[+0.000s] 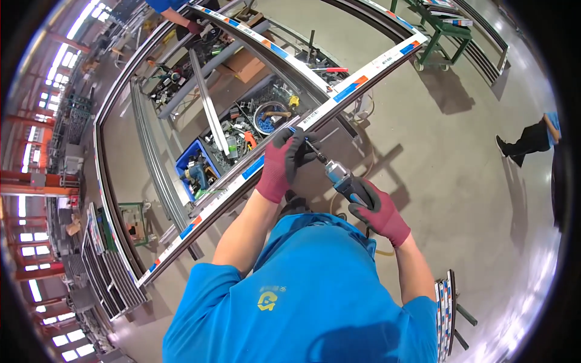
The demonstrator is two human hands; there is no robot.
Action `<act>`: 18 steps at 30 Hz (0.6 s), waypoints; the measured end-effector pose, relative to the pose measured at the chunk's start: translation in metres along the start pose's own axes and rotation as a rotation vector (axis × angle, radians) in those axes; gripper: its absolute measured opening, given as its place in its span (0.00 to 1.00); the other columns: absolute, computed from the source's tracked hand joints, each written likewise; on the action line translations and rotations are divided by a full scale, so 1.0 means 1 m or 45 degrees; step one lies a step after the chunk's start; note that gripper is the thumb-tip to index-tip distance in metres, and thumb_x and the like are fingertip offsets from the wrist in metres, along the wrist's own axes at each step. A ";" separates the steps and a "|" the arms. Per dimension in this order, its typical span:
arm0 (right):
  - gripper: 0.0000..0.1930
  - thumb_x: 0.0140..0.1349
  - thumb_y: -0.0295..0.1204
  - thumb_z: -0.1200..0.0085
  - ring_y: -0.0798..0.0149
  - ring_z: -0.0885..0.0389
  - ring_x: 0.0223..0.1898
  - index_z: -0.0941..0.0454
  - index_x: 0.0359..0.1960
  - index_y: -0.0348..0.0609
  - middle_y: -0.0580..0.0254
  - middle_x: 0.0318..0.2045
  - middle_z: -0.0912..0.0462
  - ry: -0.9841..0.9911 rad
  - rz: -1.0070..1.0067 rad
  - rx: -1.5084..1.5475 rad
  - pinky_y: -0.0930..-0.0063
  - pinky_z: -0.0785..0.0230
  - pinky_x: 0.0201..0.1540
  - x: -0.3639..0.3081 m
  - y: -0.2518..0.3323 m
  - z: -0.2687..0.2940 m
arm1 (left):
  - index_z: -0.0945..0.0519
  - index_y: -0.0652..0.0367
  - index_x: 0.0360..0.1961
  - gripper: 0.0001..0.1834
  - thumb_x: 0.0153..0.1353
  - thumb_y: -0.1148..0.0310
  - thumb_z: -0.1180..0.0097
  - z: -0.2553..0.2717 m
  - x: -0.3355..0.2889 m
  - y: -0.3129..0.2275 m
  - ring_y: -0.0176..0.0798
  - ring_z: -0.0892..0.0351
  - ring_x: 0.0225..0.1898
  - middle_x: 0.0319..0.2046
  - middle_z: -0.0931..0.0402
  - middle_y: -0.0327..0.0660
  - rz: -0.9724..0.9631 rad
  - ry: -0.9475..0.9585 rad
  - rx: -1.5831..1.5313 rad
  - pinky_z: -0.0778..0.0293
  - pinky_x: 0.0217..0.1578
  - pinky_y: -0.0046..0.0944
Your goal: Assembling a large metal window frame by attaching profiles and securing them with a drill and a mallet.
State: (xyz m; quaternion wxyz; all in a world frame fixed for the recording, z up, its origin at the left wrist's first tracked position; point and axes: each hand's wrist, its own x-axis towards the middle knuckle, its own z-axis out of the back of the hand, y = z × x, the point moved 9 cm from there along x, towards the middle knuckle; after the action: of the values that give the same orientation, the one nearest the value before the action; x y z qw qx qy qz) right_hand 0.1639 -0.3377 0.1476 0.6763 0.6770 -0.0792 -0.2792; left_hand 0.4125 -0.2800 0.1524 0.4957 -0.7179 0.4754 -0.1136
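My right hand (382,213), in a dark red and black work glove, is closed round a teal and black power drill (342,180) with a shiny metal nose. Its thin bit points up and left toward the edge of a long frame (327,114) wrapped in white, blue and orange printed film. At the bit's tip, my left hand (280,168), in a matching glove, has its fingers pinched together against the frame. What those fingers hold is hidden by the glove.
Inside the frame, a bench carries a round tub (271,116) with blue bits and a hammer, loose hardware, and a blue bin (196,168) with a tool. Another person's gloved hand (194,28) is at the far side. Someone walks at right. A green trolley (442,36) stands far right.
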 end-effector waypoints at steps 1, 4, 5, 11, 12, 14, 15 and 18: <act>0.37 0.62 0.36 0.33 0.68 0.22 0.56 0.31 0.72 0.38 0.57 0.56 0.17 0.004 -0.003 0.006 0.68 0.29 0.62 -0.003 -0.002 0.003 | 0.23 0.64 0.50 0.14 0.78 0.61 0.45 0.000 0.000 0.007 0.41 0.14 0.42 0.46 0.16 0.48 0.003 -0.006 0.016 0.15 0.43 0.38; 0.37 0.62 0.36 0.34 0.68 0.22 0.56 0.31 0.72 0.38 0.58 0.56 0.17 0.002 0.007 0.034 0.69 0.29 0.61 -0.009 -0.007 0.013 | 0.23 0.64 0.50 0.14 0.78 0.62 0.45 -0.013 0.000 0.015 0.41 0.13 0.43 0.46 0.16 0.48 0.019 0.068 0.025 0.15 0.44 0.38; 0.37 0.62 0.36 0.34 0.68 0.21 0.55 0.31 0.72 0.39 0.59 0.56 0.17 -0.008 0.032 0.039 0.69 0.29 0.61 -0.009 -0.010 0.016 | 0.23 0.64 0.50 0.14 0.78 0.62 0.45 -0.015 0.001 0.016 0.41 0.13 0.43 0.46 0.16 0.48 0.025 0.069 0.030 0.15 0.44 0.38; 0.36 0.62 0.35 0.36 0.68 0.21 0.55 0.31 0.72 0.40 0.59 0.56 0.17 -0.019 -0.043 0.108 0.69 0.28 0.61 -0.008 -0.013 0.028 | 0.24 0.63 0.52 0.14 0.78 0.62 0.47 -0.021 0.016 0.030 0.45 0.13 0.48 0.49 0.16 0.51 0.130 0.115 -0.022 0.14 0.48 0.44; 0.36 0.62 0.35 0.36 0.67 0.20 0.56 0.31 0.72 0.41 0.59 0.57 0.17 -0.030 -0.026 0.088 0.68 0.28 0.61 -0.006 -0.013 0.030 | 0.25 0.64 0.52 0.13 0.78 0.63 0.47 -0.021 0.021 0.030 0.45 0.13 0.48 0.49 0.16 0.51 0.125 0.131 -0.001 0.14 0.47 0.44; 0.36 0.61 0.35 0.35 0.64 0.20 0.58 0.31 0.72 0.41 0.57 0.58 0.17 -0.070 -0.012 0.059 0.66 0.28 0.63 0.001 -0.020 0.031 | 0.25 0.64 0.53 0.13 0.78 0.65 0.47 -0.024 0.031 0.034 0.46 0.13 0.48 0.48 0.16 0.52 0.142 0.163 0.012 0.14 0.47 0.44; 0.37 0.61 0.34 0.34 0.62 0.19 0.59 0.31 0.72 0.42 0.54 0.59 0.17 -0.093 0.014 0.028 0.65 0.28 0.64 0.004 -0.019 0.033 | 0.26 0.64 0.53 0.12 0.78 0.66 0.47 -0.025 0.036 0.034 0.46 0.13 0.47 0.48 0.16 0.52 0.118 0.150 0.032 0.14 0.46 0.43; 0.39 0.59 0.34 0.32 0.55 0.19 0.62 0.32 0.73 0.41 0.48 0.61 0.18 -0.209 -0.071 -0.162 0.62 0.30 0.66 0.014 -0.002 0.032 | 0.27 0.65 0.53 0.10 0.77 0.70 0.48 -0.018 0.057 0.040 0.45 0.13 0.46 0.46 0.16 0.52 0.092 0.150 0.075 0.14 0.45 0.41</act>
State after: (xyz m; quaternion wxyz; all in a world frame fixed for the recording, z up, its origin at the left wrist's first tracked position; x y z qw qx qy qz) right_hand 0.1597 -0.3720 0.1440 0.7012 0.6094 -0.0976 -0.3569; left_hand 0.4081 -0.3388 0.1102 0.4915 -0.6775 0.5258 -0.1516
